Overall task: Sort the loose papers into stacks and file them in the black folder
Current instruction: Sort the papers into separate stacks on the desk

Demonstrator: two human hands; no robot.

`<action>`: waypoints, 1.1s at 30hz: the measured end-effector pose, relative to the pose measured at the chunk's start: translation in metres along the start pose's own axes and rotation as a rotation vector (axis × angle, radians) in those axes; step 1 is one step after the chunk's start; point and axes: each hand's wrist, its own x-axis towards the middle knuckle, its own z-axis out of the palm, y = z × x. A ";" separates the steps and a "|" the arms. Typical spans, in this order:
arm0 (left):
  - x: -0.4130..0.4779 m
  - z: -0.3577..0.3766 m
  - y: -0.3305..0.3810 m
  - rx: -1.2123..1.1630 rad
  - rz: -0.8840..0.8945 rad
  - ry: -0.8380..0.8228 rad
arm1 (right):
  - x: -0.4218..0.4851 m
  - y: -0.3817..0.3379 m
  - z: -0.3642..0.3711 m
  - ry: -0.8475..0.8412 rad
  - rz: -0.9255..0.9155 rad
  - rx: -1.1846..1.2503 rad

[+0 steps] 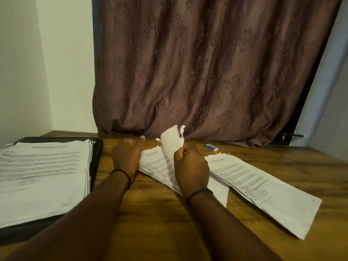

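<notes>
Sheet of curled white paper (172,142), pinched by right hand (191,166) over middle printed stack (156,164); left hand (128,155) beside, fingers spread; black folder (97,159), lower left, bearing thick paper stack (43,176).

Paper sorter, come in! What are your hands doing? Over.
Left hand open beside middle stack. Right hand grips a lifted sheet. Big stack lies on black folder. Nothing in the way.

Black folder (97,157) mostly under paper stack (43,176), print unreadable, fingertips of right hand (192,166) gripping lifted sheet (172,144) hidden
</notes>
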 end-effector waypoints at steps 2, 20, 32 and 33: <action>-0.002 0.001 0.010 0.037 0.069 0.096 | 0.005 0.005 -0.002 0.046 0.118 0.103; -0.030 0.013 0.017 -0.391 -0.419 -0.402 | 0.014 0.039 -0.024 -0.308 0.204 -0.575; -0.024 0.008 0.009 -0.575 -0.513 -0.348 | 0.021 0.050 -0.035 -0.288 0.315 -0.489; -0.025 0.007 0.010 -0.594 -0.517 -0.359 | 0.020 0.047 -0.036 -0.223 0.276 -0.477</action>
